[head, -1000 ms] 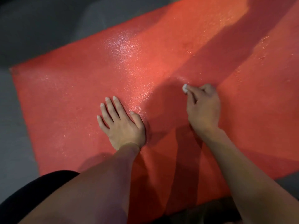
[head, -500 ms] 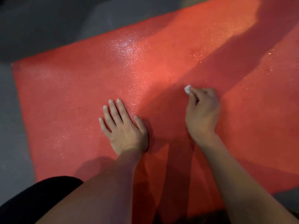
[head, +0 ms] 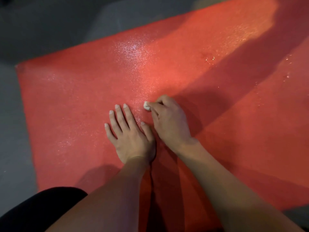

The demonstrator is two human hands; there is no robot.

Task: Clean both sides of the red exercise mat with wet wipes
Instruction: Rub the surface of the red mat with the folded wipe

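The red exercise mat lies flat on the floor and fills most of the view; its surface glistens with moisture. My left hand rests flat on the mat with fingers straight and spread. Just to its right, my right hand pinches a small balled-up white wet wipe in its fingertips and holds it against the mat. Only a small bit of the wipe shows past the fingers.
Grey floor borders the mat on the left and at the top. The mat's left edge and far corner are in view. Water drops sit on the mat at the upper right. My dark-clothed knee is at the bottom left.
My right hand has slid left across the mat with the wipe, ending close beside my left hand. The left hand has stayed flat in place.
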